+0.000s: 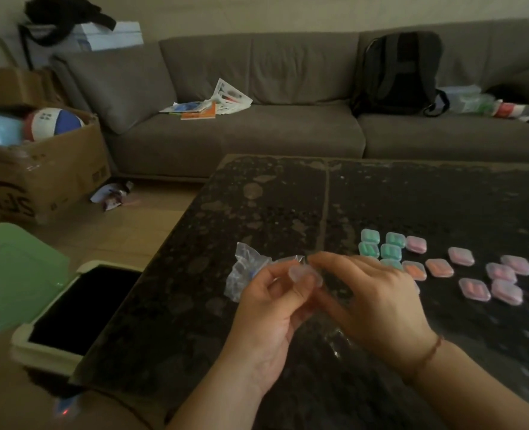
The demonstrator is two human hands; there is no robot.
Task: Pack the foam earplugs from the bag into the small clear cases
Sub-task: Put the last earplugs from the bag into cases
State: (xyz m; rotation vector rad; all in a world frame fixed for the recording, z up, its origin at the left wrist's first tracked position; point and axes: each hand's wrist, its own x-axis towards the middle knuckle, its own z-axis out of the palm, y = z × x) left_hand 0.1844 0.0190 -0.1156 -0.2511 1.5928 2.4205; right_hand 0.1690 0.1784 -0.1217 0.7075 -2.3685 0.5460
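Observation:
Over the dark speckled table [272,212], my left hand [266,315] holds a small clear case [305,274] between thumb and fingers. My right hand [371,302] meets it from the right, fingertips curled at the case's top edge. A crumpled clear plastic bag [244,271] lies on the table just left of my left hand. To the right sit several closed cases: green-filled ones [381,245], orange ones [427,268] and pink ones [502,277]. Whether the held case has earplugs inside is hidden by my fingers.
A grey sofa [257,128] runs behind the table with papers [207,105] and a black backpack [396,72] on it. A cardboard box [46,169] with a ball stands at the left. A green lid [11,274] and a white bin [70,311] sit by the table's left edge.

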